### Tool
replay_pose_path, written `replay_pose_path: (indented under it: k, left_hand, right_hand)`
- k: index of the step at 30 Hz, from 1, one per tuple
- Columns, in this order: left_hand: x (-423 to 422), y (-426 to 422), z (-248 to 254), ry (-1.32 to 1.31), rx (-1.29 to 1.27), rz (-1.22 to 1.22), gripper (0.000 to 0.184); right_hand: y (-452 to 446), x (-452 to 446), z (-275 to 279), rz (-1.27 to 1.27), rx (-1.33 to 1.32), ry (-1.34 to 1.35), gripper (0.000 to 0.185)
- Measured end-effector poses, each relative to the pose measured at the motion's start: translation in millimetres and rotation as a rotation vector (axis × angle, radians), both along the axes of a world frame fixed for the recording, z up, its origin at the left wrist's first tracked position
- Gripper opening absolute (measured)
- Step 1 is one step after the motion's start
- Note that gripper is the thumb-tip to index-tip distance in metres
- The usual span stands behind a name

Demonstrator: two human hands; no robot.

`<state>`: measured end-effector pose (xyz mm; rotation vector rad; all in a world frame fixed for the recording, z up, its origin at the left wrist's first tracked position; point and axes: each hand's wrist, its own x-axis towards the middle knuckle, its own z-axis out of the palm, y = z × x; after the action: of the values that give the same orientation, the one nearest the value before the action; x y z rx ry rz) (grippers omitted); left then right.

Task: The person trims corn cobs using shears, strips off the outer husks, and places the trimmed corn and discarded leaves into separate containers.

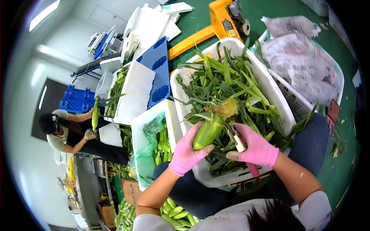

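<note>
A green ear of corn (208,133) in its husk, with brown silk at its far end, is held in my left hand (189,150), gloved in pink. My right hand (256,147), in a pink glove too, is closed on a small cutting tool (239,143) with a pale part, just right of the ear. Both hands are over the near part of a large white basket (283,104) heaped with green husks and leaves (227,81).
Left of the basket stands a white foam box (144,121) with green ears and a plastic bag. Peeled-looking green ears (177,213) lie below. A yellow pallet jack (221,23), bagged bundles (300,61) and a co-worker (63,131) holding corn are farther off.
</note>
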<state>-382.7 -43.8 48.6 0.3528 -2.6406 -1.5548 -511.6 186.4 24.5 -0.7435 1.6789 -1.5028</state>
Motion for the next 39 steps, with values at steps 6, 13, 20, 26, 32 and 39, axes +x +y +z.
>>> replay_pose_path:
  k: [6, 13, 20, 26, 32, 39]
  left_hand:
    - [-11, -11, 41, -0.294, 0.213, -0.076, 0.086]
    - [-18, -27, 78, -0.497, 0.216, -0.167, 0.090]
    - [-28, -50, 70, -0.442, 0.112, -0.251, 0.084]
    - [-17, -39, 28, -0.170, 0.638, -0.174, 0.085]
    - [-32, -24, -6, 0.171, 1.175, 0.074, 0.065]
    - [-72, 3, -28, 0.681, 0.768, 0.618, 0.051]
  right_hand:
    - [9, -8, -13, 0.177, -0.241, -0.488, 0.088]
    - [10, -7, -17, 0.160, -0.243, -0.264, 0.065]
    - [12, 12, -2, 0.021, -0.142, -0.316, 0.036]
    - [19, 4, 13, 0.144, -0.256, -0.622, 0.031]
    - [9, 28, -13, 0.156, -0.435, -0.875, 0.052]
    - [-2, 61, -33, 0.235, -0.135, -0.995, 0.038]
